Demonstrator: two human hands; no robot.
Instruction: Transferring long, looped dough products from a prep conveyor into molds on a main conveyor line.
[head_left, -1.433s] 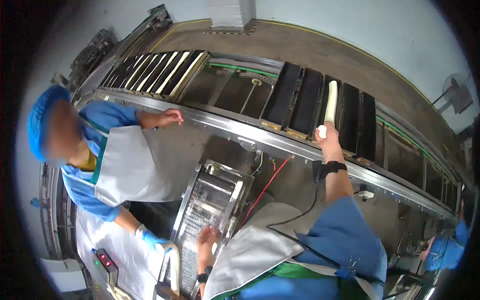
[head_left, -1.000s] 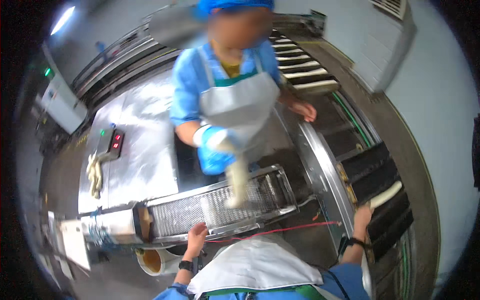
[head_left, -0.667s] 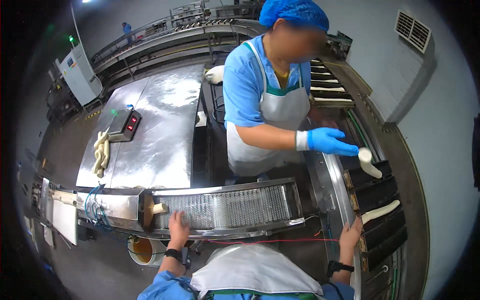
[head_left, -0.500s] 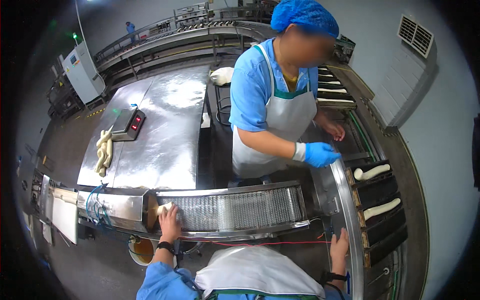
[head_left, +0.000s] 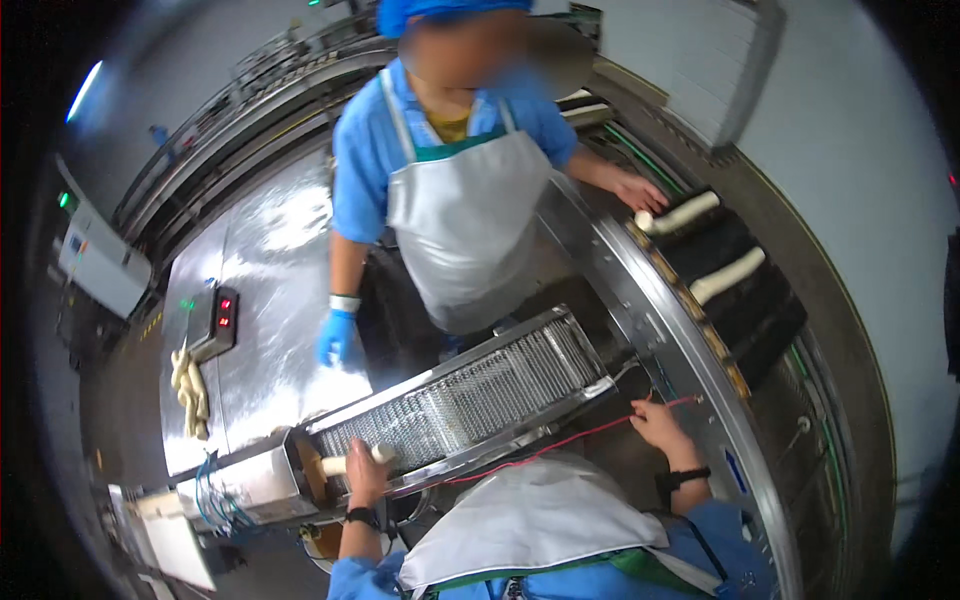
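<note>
Left hand [head_left: 366, 478]: grip closed round dough roll [head_left: 334, 466], over mesh conveyor [head_left: 485, 390] | right hand [head_left: 660, 428]: grip indiscernible | step: apparently pickup | next: likely gentle lift

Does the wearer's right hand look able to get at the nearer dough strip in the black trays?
Probably yes: the right hand looks empty, and mainly the metal rail lies between it and the dough strip, which is uncovered.
</note>
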